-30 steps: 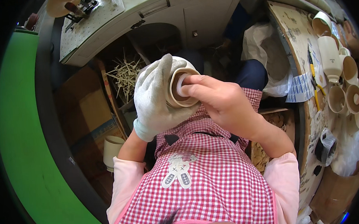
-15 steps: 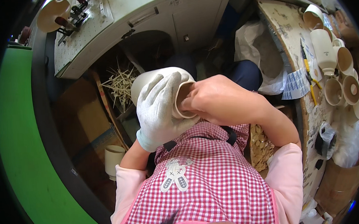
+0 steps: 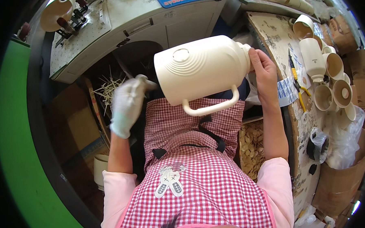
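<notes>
A cream plastic thermos-flask shell (image 3: 205, 68) lies sideways in the air over my lap. It has ripple rings around a small oval on its side and a loop handle (image 3: 211, 108) turned toward me. My right hand (image 3: 263, 71), bare, grips its narrow neck at the right end. To the left of the wide end, my left hand (image 3: 129, 101) in a whitish knit glove is apart from the shell. It holds nothing that I can see; one finger points right, and the glove is slightly blurred.
On the worn bench (image 3: 274, 32) at right lie yellow-handled pliers (image 3: 296, 78) and several cream shells (image 3: 311, 57). Thin sticks (image 3: 107, 93) fill a bin at left; a box of flat tan discs (image 3: 252, 147) sits by my right thigh. A white cabinet (image 3: 178, 28) stands ahead.
My right hand has come out of the shell's opening and now grips its neck. The shell has been raised and turned, showing its side and handle. My left hand has let go and moved left.
</notes>
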